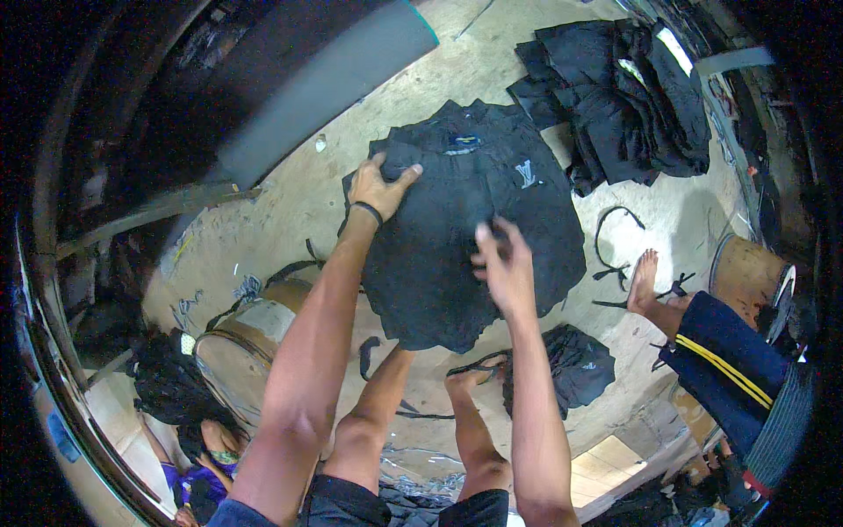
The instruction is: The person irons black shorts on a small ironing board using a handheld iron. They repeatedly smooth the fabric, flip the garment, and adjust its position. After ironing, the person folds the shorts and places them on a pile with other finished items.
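A stack of black shirts [430,255] lies in front of me, with jagged layered edges, a label at the collar and a pale emblem on the chest. My left hand [379,189] rests on the upper left of the top shirt, thumb and forefinger spread on the cloth. Over the middle of the shirt is my right hand [507,268], its fingers apart and half bent, slightly blurred. Nothing shows between them. Whether it touches the cloth I cannot tell.
Another pile of black garments [623,105] lies at the far right. A crumpled black garment [571,369] sits beside my right forearm. Wooden drums [255,338] stand at left and right. Another person's bare foot [644,281] is at right. Black strips [615,228] lie on the surface.
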The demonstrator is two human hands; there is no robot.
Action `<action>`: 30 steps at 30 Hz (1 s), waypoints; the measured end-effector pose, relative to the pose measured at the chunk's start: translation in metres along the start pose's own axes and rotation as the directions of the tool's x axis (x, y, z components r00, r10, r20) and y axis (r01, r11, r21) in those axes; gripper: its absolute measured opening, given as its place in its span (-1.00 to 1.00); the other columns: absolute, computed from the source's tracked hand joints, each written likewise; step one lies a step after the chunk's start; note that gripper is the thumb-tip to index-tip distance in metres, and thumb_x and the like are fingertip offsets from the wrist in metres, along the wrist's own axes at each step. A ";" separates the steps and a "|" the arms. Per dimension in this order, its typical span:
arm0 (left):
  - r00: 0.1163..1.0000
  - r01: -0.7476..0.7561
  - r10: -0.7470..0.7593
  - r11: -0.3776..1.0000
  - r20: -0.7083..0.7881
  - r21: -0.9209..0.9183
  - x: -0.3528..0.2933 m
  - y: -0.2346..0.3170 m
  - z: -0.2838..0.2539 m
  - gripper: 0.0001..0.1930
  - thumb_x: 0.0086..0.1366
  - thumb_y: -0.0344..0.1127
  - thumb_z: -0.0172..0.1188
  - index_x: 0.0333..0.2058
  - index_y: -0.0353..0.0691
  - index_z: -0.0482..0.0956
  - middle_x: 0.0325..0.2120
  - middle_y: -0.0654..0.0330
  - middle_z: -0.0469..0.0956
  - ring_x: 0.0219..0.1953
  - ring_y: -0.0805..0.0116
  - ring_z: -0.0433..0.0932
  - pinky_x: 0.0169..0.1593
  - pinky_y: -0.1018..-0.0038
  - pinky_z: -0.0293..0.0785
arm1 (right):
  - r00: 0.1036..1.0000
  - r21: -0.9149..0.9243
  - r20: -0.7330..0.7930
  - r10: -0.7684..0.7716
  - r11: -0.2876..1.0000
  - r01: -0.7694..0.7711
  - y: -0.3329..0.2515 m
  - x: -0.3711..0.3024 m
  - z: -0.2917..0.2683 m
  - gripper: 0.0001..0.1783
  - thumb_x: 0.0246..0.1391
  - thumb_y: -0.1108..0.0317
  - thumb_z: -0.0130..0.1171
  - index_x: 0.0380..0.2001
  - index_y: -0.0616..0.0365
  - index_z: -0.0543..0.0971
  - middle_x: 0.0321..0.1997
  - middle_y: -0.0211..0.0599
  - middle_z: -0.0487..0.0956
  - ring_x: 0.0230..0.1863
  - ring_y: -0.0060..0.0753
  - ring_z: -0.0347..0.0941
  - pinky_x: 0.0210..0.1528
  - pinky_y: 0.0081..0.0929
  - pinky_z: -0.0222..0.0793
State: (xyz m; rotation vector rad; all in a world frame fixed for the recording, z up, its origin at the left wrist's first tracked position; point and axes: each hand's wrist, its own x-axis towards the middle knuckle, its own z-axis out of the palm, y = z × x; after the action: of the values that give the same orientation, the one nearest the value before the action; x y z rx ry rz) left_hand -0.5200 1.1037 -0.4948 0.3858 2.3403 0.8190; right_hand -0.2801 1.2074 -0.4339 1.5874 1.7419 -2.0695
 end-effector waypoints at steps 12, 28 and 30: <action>0.850 -0.389 0.376 0.920 -0.369 0.043 -0.107 -0.029 0.000 -0.37 0.33 0.05 0.43 0.19 -0.30 0.59 0.09 -0.09 0.62 0.14 -0.24 0.59 0.29 -0.03 0.46 | 0.800 0.135 -0.403 0.444 0.893 -0.429 -0.080 -0.104 -0.065 -0.14 0.33 -0.08 0.33 0.45 0.35 0.44 0.39 -0.05 0.59 0.31 -0.15 0.53 0.42 -0.26 0.35; 0.997 -0.061 0.057 0.995 -0.059 -0.084 -0.029 -0.014 0.005 0.18 0.28 0.33 0.40 0.54 -0.45 0.08 0.44 -0.40 0.31 0.49 -0.21 0.35 0.53 0.12 0.27 | 0.943 -0.106 -0.163 0.290 0.945 -0.309 -0.033 0.001 -0.014 -0.10 0.35 -0.10 0.34 0.42 0.49 0.40 0.43 0.07 0.52 0.39 -0.10 0.49 0.41 -0.24 0.36; 0.990 0.101 -0.090 0.990 0.109 -0.096 -0.009 -0.007 0.007 0.02 0.25 0.27 0.48 0.41 -0.43 0.36 0.08 -0.25 0.67 0.13 -0.08 0.68 0.24 0.17 0.58 | 0.917 -0.109 -0.230 0.325 0.928 -0.356 -0.045 -0.015 -0.023 -0.08 0.38 -0.16 0.30 0.43 0.47 0.40 0.44 0.08 0.52 0.42 -0.08 0.46 0.46 -0.23 0.31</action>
State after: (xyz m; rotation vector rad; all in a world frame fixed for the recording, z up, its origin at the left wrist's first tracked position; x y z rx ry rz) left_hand -0.5094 1.0972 -0.4999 0.2645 2.1927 0.8472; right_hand -0.2826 1.2333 -0.3877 1.9534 1.4907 -1.6262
